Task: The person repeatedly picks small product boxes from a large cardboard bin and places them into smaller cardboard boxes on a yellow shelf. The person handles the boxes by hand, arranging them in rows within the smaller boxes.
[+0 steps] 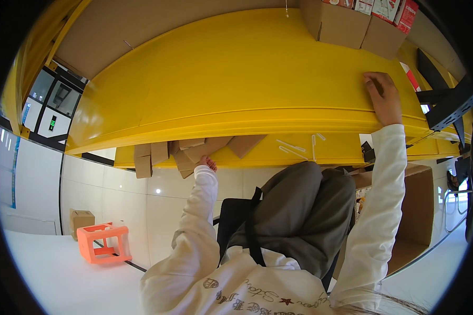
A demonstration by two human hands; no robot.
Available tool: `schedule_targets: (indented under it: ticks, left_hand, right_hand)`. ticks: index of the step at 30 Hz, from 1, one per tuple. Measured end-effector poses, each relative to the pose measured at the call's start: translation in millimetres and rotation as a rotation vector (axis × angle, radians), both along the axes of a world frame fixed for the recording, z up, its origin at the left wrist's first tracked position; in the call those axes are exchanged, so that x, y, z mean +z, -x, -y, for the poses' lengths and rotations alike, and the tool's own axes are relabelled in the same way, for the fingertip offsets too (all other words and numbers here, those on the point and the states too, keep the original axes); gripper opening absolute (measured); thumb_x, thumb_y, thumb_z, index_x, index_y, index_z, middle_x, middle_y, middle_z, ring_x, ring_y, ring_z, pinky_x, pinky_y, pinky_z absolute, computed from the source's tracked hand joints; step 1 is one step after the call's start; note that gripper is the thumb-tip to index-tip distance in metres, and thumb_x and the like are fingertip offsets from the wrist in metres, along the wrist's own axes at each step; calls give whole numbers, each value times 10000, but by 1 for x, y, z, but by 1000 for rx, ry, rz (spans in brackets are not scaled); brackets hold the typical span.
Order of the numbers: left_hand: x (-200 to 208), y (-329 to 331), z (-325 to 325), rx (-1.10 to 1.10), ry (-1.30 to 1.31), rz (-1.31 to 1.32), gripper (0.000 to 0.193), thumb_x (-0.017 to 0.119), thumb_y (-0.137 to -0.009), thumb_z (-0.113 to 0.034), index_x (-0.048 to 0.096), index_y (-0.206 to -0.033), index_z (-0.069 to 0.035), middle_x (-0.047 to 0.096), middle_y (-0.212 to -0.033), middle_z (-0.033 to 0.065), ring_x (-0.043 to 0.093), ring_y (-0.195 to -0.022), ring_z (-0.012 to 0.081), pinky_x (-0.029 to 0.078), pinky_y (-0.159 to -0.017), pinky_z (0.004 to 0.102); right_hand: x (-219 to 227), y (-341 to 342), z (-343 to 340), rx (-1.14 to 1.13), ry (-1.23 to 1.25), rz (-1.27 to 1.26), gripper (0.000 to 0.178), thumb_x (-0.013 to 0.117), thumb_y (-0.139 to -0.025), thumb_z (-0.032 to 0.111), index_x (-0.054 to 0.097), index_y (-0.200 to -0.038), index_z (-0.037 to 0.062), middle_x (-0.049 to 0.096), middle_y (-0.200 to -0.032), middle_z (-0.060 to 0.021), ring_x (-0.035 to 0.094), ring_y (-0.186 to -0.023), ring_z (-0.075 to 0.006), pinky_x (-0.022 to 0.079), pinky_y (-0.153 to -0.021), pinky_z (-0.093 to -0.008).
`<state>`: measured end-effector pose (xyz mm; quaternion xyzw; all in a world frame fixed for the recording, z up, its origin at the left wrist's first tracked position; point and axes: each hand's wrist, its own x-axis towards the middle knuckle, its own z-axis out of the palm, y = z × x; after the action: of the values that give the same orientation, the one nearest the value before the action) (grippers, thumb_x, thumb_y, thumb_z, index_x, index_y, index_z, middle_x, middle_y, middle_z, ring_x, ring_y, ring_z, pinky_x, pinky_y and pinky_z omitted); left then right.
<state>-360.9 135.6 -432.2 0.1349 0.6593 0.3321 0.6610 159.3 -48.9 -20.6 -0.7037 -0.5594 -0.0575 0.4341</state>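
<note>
My right hand rests on the yellow shelf near its right end. Its fingers bend loosely, the thumb stands apart, and I see nothing held. Lower down, my left hand is at the near edge of a pile of brown cardboard pieces on the lower yellow shelf. The fingers of that hand look curled in; whether they grip the cardboard is too small to make out. Several thin white strips lie on the lower shelf, right of the pile.
Cardboard boxes with red and white packets stand at the upper shelf's back right. A large open carton is beside my right leg. An orange stool and a small carton are on the floor at left. A black metal post rises at right.
</note>
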Motion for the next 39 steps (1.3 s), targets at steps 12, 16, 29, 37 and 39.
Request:
schedule_targets:
  ticks: [12,16,29,37,39]
  left_hand:
    - [62,11,-104,-626,-648,-1309,462,651,-755,-389,536,-1089,-91,589,-974,62,570,-810,216,472,-700,384]
    - [71,7,-109,-722,-611,-1389,460,654,-752,-377,528,-1089,-90,581,-996,69,567,-823,223,469,-700,386]
    - [79,-23,-105,-843,-661,-1433,455,663,-741,-335,501,-1088,-89,554,-1067,94,555,-866,247,460,-700,394]
    - [87,-9,-92,-742,-703,-1494,456,669,-734,-310,485,-1087,-88,537,-1112,110,547,-893,261,455,-700,398]
    - [87,-39,-91,-728,-777,-1449,456,670,-732,-303,481,-1087,-88,533,-1123,114,546,-899,265,454,-700,399]
  right_hand:
    - [0,6,0,-82,-20,34,175,565,-794,179,632,-908,65,604,-972,-109,572,-908,-305,449,-797,-346]
    - [2,10,0,-127,-16,25,173,558,-791,201,640,-888,84,604,-958,-96,570,-894,-306,451,-793,-360]
    - [4,15,5,-198,8,44,192,531,-773,231,645,-839,92,600,-930,-105,574,-859,-328,463,-778,-397]
    - [6,30,-4,-207,85,34,203,519,-801,208,627,-906,72,598,-981,-106,580,-877,-314,462,-796,-391]
    - [8,21,11,-265,97,16,204,521,-801,213,630,-903,74,599,-981,-101,578,-871,-315,461,-811,-387]
